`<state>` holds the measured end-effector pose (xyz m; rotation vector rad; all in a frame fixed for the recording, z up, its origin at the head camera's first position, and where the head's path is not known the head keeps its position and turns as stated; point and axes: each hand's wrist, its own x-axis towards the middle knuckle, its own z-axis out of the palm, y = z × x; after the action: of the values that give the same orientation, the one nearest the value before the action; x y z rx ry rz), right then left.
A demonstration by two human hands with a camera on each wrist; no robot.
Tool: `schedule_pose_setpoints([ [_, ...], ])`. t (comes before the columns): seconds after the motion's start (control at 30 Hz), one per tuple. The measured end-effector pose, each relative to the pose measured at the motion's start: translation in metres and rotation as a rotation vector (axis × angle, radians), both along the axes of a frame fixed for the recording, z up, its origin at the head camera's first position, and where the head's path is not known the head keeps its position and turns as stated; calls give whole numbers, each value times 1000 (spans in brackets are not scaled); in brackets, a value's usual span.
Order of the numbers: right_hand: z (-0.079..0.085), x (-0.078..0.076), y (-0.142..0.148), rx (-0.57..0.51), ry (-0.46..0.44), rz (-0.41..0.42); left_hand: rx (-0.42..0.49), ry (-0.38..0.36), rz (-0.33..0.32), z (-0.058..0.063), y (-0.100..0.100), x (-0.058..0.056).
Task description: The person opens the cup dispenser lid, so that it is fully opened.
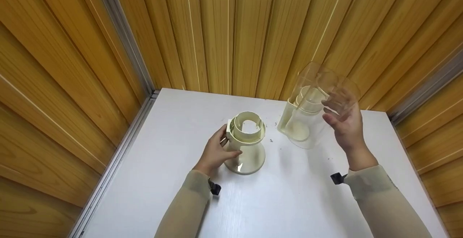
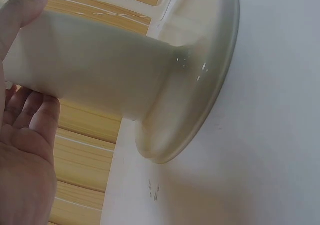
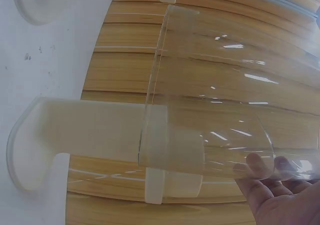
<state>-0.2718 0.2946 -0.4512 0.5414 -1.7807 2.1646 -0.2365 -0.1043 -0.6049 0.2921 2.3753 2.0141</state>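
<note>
A cream plastic stand with a ring-shaped top and a round, flared base is gripped round its column by my left hand. In the left wrist view, the thumb and fingers lie on opposite sides of the stand's column. My right hand holds a clear cylindrical container by one end, tilted above the table. In the right wrist view, fingertips curl at the end of the clear container. Behind its near rim, a second cream stand shows through.
The second stand stands at the back right of the white table, near the wood-panelled wall. Small dark specks lie between the two stands. A metal frame rail runs along the left table edge.
</note>
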Motion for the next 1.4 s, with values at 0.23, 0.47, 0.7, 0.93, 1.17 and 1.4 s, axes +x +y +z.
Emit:
schedule_pose_setpoints([
  [0.23, -23, -3, 18, 133, -102, -98, -9, -1, 0, 0, 0, 1],
  [0.47, -47, -4, 40, 273, -221, -177, -33, -25, 5, 2, 0, 2],
  [0.7, -61, -9, 62, 288, -226, -282, -20, -36, 11, 0, 1, 1],
  [0.93, -67, -13, 79, 431, -280, -384, -8, -45, 15, -2, 1, 1],
  [1.17, -73, -15, 97, 483, -337, -431, -7, -43, 10, 0, 1, 2],
  [1.4, -79, -17, 115, 460, -383, -489, -3, -34, 7, -2, 0, 3],
])
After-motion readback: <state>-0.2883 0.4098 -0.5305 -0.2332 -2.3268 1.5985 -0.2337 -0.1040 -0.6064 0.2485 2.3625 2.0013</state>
